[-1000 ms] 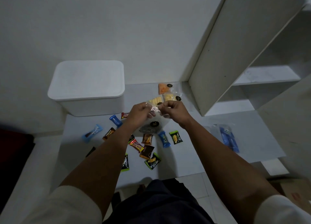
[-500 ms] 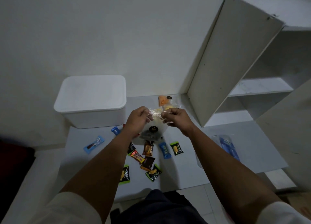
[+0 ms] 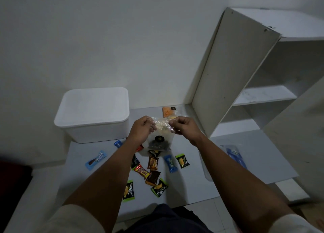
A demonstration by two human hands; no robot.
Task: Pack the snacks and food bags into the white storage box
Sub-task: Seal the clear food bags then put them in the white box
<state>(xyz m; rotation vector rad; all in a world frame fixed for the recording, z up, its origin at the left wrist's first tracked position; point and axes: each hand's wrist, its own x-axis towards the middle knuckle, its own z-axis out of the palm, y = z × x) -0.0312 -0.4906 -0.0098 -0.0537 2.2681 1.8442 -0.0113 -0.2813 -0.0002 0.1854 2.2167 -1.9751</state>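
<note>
Clear plastic food bag (image 3: 160,136) pinched at its top corners between left hand (image 3: 141,129) and right hand (image 3: 184,129), both closed on the film, dark contents and a round black label hanging low in it. Nearest, below the forearms: two green-edged snack packets (image 3: 128,191) (image 3: 159,188) flat on the grey board (image 3: 189,189). Just under the held bag: a brown packet (image 3: 152,177), a red-and-yellow bar (image 3: 142,170), an orange-brown packet (image 3: 152,162), a blue packet (image 3: 170,163) and another green-edged one (image 3: 182,161), loosely clustered, some touching. Left of the left forearm: a light blue wrapper (image 3: 96,160), apart from the cluster, and a smaller blue piece (image 3: 117,143) close to the box. Right of the right forearm: a clear bag with blue contents (image 3: 235,158). Beyond the left hand: white storage box (image 3: 93,114), lid on. Beyond the right hand: an orange food bag (image 3: 168,111) by the wall, then a white shelf unit (image 3: 245,78).
</note>
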